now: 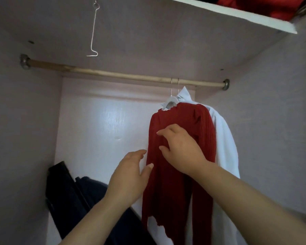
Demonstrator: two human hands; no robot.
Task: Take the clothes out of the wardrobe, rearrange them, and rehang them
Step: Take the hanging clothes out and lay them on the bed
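You seem to be straightening the hung dark-red ribbed knit sweater (166, 191): right hand (181, 151) with open fingers (163, 132) on it, left hand (129, 175) open below-left; next, pinch that fabric.

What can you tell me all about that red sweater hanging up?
The red sweater is dark red and looks like soft ribbed knit, long and hanging limp. It hangs on a hanger from the wooden rod, near the right end, in front of a white shirt. Its bottom hem looks uneven. The right hand lies on its front, and the left hand touches its left edge with the thumb.
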